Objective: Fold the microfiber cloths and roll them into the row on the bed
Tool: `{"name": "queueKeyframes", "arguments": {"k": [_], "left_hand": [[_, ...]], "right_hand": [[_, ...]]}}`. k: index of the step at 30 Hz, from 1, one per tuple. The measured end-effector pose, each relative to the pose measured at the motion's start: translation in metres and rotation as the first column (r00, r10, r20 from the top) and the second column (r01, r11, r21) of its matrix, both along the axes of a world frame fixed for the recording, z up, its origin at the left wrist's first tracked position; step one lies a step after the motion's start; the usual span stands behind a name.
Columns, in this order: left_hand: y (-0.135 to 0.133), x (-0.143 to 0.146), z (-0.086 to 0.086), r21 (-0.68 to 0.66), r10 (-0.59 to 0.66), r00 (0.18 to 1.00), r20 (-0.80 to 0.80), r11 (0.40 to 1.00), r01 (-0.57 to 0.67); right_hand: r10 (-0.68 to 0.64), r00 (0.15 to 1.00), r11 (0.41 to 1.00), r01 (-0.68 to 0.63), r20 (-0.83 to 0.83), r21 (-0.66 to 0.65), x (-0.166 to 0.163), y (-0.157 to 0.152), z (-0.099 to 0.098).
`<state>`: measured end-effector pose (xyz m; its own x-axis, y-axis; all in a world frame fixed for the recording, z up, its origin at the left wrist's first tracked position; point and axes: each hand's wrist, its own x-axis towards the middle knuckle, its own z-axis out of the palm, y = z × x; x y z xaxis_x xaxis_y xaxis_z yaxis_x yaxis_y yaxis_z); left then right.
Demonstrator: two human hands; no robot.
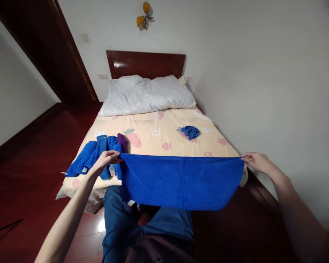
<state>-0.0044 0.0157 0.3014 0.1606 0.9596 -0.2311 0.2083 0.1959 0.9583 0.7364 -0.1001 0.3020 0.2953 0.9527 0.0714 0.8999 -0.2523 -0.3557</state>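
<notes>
A blue towel [181, 180] is stretched wide in front of me, its top edge pulled nearly straight. My left hand [110, 157] pinches the upper left corner, and my right hand [254, 161] pinches the upper right corner. The cloth hangs down over the near edge of the bed and above my legs. Just beyond my left hand lie several rolled or folded blue towels [86, 155] with a purple one [122, 142] at their right end. Farther off on the right, a crumpled blue cloth [191, 132] rests on the sheet.
The bed has a yellow patterned sheet [145, 128], with a grey-white quilt [148, 93] bundled against the dark wooden headboard [146, 64]. A white wall [276, 80] runs along the right. Dark red floor [44, 146] lies to the left, and a thin black rod [7, 226] shows at lower left.
</notes>
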Motion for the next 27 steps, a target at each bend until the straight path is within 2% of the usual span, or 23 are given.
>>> {"name": "queueKeyframes", "arguments": {"k": [3,5,7,9,13,16,18,21,24,27], "left_hand": [[0.043,0.015,-0.013,-0.037,0.029,1.000,0.004,0.999,-0.029],[0.072,0.025,-0.015,-0.017,0.072,0.997,0.001,0.997,-0.072],[0.098,0.036,-0.012,0.055,0.116,0.993,-0.006,0.992,-0.115],[0.117,0.046,-0.006,0.194,0.165,0.986,-0.015,0.968,-0.159],[0.126,0.063,0.000,0.516,0.278,0.960,-0.031,0.827,-0.222],[0.115,0.069,-0.012,0.612,0.330,0.942,-0.065,0.759,-0.224],[0.105,0.070,-0.030,0.613,0.354,0.928,-0.115,0.761,-0.214],[0.093,0.066,-0.073,0.581,0.341,0.903,-0.263,0.803,-0.134],[0.083,0.059,-0.130,0.521,0.232,0.848,-0.476,0.851,0.060],[0.070,0.055,-0.183,0.444,0.077,0.726,-0.683,0.834,0.329]], "right_hand": [[0.014,0.997,1.000,-0.015,0.073,0.011,-0.004,0.049,-0.001],[0.002,0.994,0.998,-0.010,0.110,0.067,-0.007,0.080,-0.002],[-0.029,0.988,0.991,0.009,0.149,0.132,-0.009,0.107,-0.003],[-0.050,0.983,0.977,0.012,0.178,0.212,-0.008,0.125,-0.005],[-0.043,0.987,0.914,-0.023,0.152,0.405,-0.005,0.136,-0.017],[-0.021,0.990,0.878,-0.050,0.143,0.477,-0.001,0.127,-0.038],[0.001,0.990,0.876,-0.068,0.139,0.477,0.001,0.119,-0.059],[-0.003,0.996,0.897,-0.039,0.094,0.441,0.005,0.105,-0.104],[-0.029,0.999,0.931,0.016,0.028,0.364,0.007,0.092,-0.160],[-0.053,0.999,0.980,0.050,0.012,0.191,0.004,0.076,-0.215]]}}
